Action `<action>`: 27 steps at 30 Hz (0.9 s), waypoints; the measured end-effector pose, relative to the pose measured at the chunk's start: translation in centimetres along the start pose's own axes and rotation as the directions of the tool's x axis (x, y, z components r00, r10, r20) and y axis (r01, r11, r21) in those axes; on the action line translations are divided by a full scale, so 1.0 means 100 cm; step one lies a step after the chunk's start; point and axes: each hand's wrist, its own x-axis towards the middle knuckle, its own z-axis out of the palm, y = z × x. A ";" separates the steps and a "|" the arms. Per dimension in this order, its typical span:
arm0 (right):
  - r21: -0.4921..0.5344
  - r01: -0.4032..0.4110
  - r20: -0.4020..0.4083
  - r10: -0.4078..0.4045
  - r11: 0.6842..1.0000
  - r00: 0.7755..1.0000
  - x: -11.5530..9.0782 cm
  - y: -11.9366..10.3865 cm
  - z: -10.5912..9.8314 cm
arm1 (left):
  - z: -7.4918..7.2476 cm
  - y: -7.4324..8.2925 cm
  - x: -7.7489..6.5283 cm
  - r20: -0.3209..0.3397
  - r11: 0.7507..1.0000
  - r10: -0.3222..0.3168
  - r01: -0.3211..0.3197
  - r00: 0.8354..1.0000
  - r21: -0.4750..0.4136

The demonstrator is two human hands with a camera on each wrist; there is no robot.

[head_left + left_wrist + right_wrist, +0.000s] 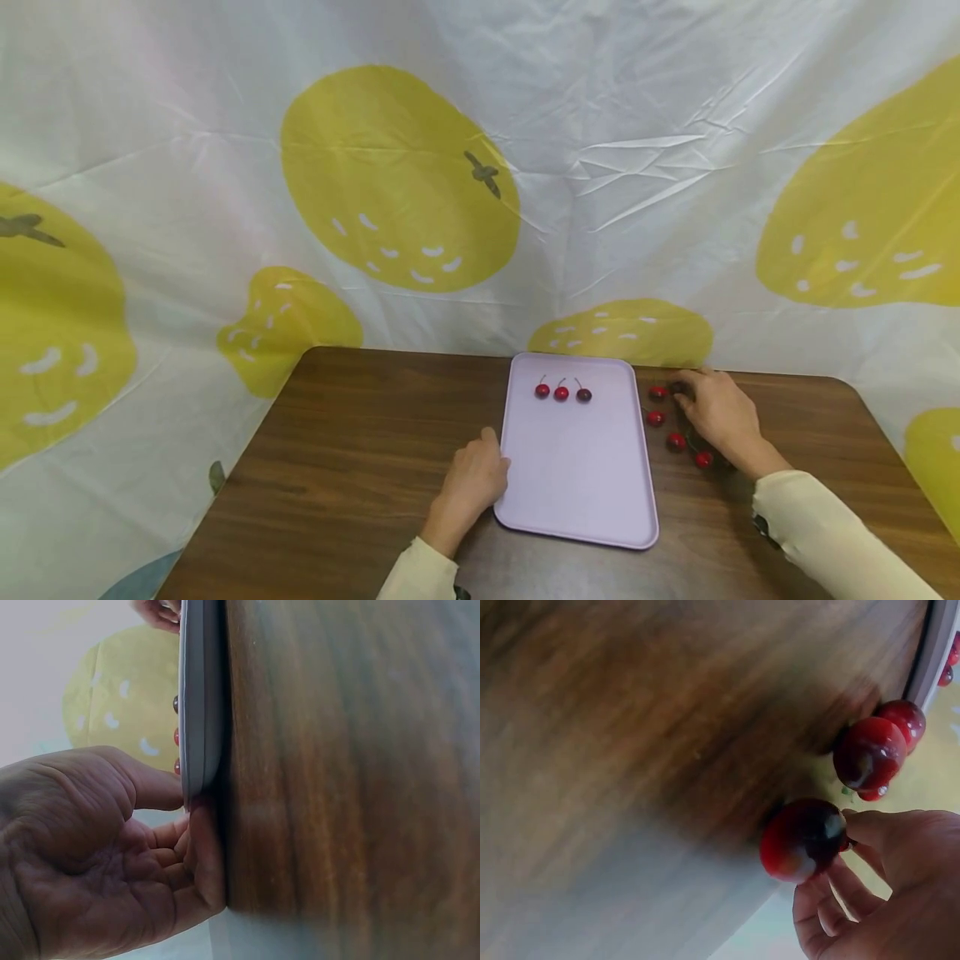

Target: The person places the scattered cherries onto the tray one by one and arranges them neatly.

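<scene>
Brown wood-grain table (360,450), wrinkled white cloth (600,100) behind it, large yellow fruit prints (397,183)

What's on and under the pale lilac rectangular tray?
On the tray: three round, stemmed cherries, two red, one darker, in a row near the far end. Under it: brown wood-grain table; whatever it covers is hidden.

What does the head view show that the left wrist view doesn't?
Head only: loose round red cherries right of the lilac rectangular tray, and its inside surface. Left wrist only: the palm of the bare left hand. Both: that hand, part of the bare right hand, the tray, its three round cherries, the brown wooden table and white cloth with yellow shapes.
</scene>
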 end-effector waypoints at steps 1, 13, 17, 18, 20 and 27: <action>0.003 0.001 -0.007 -0.001 1.000 1.000 0.000 0.000 -0.001 | 0.000 0.000 0.000 0.001 1.000 0.001 -0.001 1.000 0.001; -0.007 -0.023 -0.032 0.022 1.000 0.999 0.003 -0.030 -0.015 | 0.002 -0.001 0.000 0.003 1.000 0.003 -0.003 1.000 0.011; 0.008 -0.010 -0.032 0.010 1.000 0.999 0.005 -0.050 -0.012 | 0.002 -0.001 0.000 0.003 1.000 0.009 -0.009 1.000 0.017; 0.015 -0.006 -0.032 0.006 1.000 0.999 0.006 -0.055 -0.012 | 0.002 -0.001 0.000 0.003 1.000 0.010 -0.010 1.000 0.018; 0.030 0.006 -0.036 -0.005 1.000 0.999 0.008 -0.067 -0.009 | 0.002 -0.001 0.001 0.004 1.000 0.012 -0.012 1.000 0.019; 0.069 0.059 -0.045 -0.056 0.996 0.997 0.011 -0.107 0.009 | 0.002 -0.004 0.003 0.029 1.000 -0.005 0.005 1.000 0.005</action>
